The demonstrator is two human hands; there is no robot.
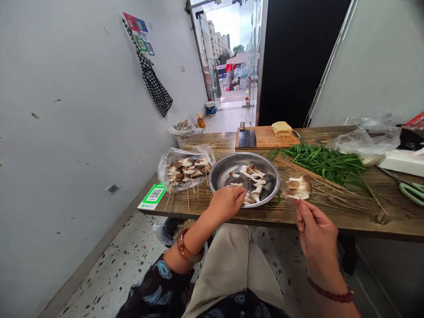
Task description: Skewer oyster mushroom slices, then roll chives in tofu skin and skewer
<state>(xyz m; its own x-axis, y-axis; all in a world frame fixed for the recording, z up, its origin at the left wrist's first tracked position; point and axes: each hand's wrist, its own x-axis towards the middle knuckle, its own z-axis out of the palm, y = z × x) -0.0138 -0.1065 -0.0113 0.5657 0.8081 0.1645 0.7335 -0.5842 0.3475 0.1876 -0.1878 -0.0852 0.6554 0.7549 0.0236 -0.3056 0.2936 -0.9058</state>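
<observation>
A steel bowl (217,170) of pale-stemmed, brown-capped mushrooms (255,174) stands at the table's front edge. My left hand (228,201) reaches over its near rim, fingers pinched together at the mushrooms; what they hold, if anything, is hidden. To the right of the bowl, my right hand (316,227) is closed on the lower end of a skewer, most of it hidden. Mushroom pieces (300,187) are threaded on it above my fingers. Left of the bowl, a clear plastic bag (164,161) holds several finished mushroom skewers (188,170), sticks pointing toward me.
Bare bamboo skewers (304,173) lie beside cut green leaves (326,163). Behind is a cutting board (265,137) with a cleaver (247,138) and stacked tofu sheets (281,129). Green-handled scissors (410,192) lie far right; a QR-code card (151,196) sits at the left corner.
</observation>
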